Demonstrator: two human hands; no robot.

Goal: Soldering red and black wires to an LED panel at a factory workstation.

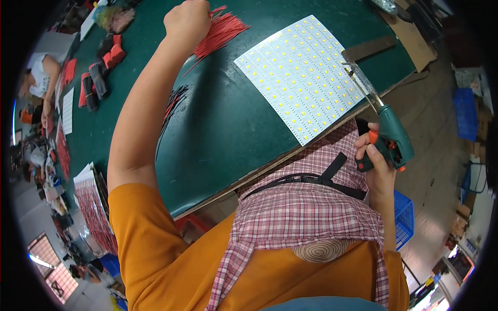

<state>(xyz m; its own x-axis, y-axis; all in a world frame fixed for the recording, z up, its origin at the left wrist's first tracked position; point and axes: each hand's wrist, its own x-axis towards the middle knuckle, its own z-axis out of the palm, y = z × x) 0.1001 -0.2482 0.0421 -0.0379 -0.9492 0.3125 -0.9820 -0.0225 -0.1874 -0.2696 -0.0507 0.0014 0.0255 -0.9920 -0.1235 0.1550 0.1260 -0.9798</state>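
At the far side of the green table, my left hand is closed, its knuckles up, against a fanned pile of red wires. Its fingertips and whatever is between them are hidden from view. My right hand grips a green soldering gun by its handle, a finger at the orange trigger. The gun's metal tip points up and left, over the right edge of a white LED board sheet with rows of yellow squares. This sheet lies flat along the table's near edge.
A smaller bunch of dark and red wires lies beside my left forearm. Wire bundles rest farther left, near a person. Boards with red wires are stacked at left. A flat dark bar lies beyond the sheet.
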